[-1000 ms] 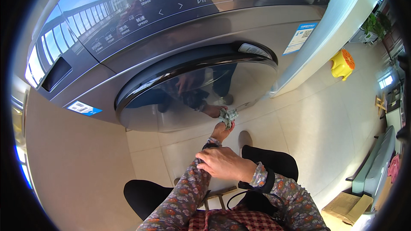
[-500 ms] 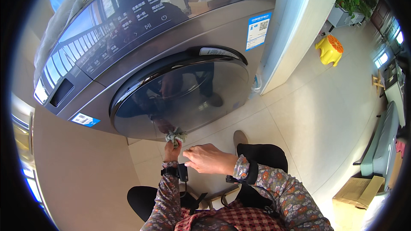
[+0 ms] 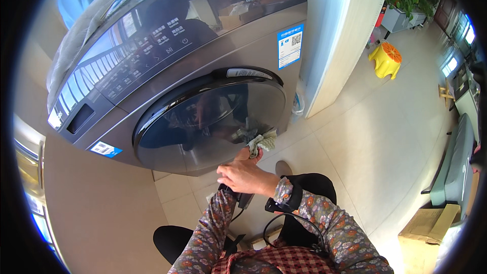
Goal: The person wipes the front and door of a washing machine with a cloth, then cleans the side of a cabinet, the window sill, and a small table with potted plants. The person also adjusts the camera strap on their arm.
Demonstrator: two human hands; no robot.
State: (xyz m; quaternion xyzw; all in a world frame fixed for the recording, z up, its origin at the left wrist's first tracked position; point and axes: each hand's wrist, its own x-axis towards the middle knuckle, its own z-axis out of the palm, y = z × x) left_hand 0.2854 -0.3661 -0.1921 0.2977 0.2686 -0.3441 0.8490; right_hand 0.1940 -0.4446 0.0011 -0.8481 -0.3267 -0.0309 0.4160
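A crumpled pale green-and-white cloth is in my left hand, whose fingers close around its gathered end. The cloth is against or just before the lower right part of the dark round door of a grey front-loading washing machine; exact contact is hard to tell. In front of my left wrist is my right hand, its fingers loosely bent and a little apart, with nothing seen in them. It hides part of my left hand and wrist. The door is shut and mirrors the cloth.
Right of the machine stands a white wall edge, with a clear plastic item in the gap. Farther off are a yellow stool, potted plants and a cardboard box. A fabric cover hangs over the machine's left edge.
My left hand has moved right and up along the lower door with the cloth. My right hand has shifted slightly up and now overlaps the left wrist. The view has tilted a little.
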